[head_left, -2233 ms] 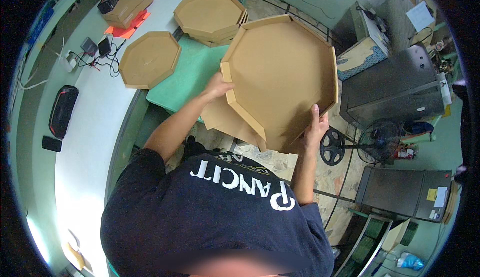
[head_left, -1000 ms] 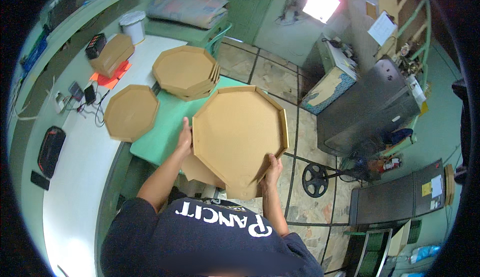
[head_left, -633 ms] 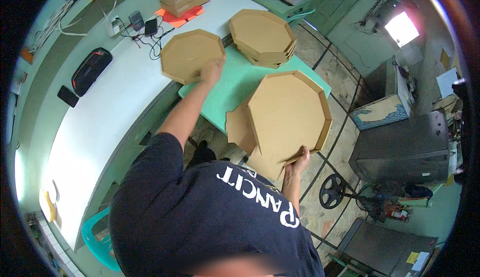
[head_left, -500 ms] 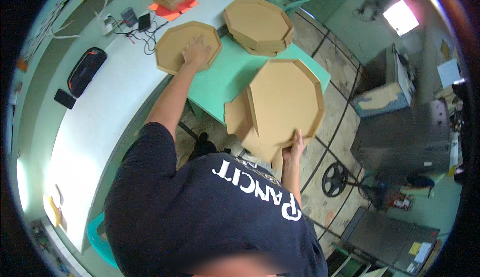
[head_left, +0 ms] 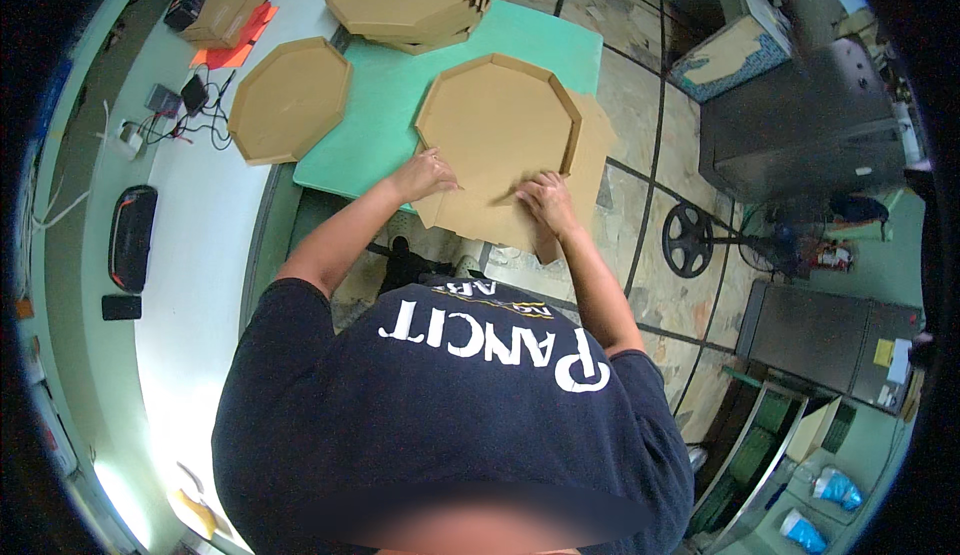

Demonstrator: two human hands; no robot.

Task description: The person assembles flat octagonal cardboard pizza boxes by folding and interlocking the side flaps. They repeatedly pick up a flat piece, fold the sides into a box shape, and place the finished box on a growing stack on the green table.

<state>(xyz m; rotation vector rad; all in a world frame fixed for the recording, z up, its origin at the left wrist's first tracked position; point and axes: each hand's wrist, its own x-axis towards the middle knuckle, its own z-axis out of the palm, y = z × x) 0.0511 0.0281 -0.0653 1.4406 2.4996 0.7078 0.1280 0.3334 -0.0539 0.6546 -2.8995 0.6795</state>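
A partly folded octagonal cardboard box (head_left: 500, 110) lies in front of me on the green table. Its far rim stands up as low walls, while flat flaps spread out on the near side and at the right. My left hand (head_left: 428, 175) is closed on the near-left part of the rim. At the near-right part, my right hand (head_left: 548, 200) has its fingers bent around the cardboard and pinches a small flap. Part of each fold is hidden beneath the fingers.
On the white counter (head_left: 195, 245), left, lies a folded octagonal tray (head_left: 290, 100). A stack of similar trays (head_left: 400, 0) sits at the table's (head_left: 375, 105) far side. Chargers with cables (head_left: 190, 100) and a black speaker (head_left: 132, 238) are on the left. A fan (head_left: 690, 240) stands right.
My left hand has left the octagonal tray on the counter and come to the box before me. The box has turned, and my right hand has shifted along its near edge.
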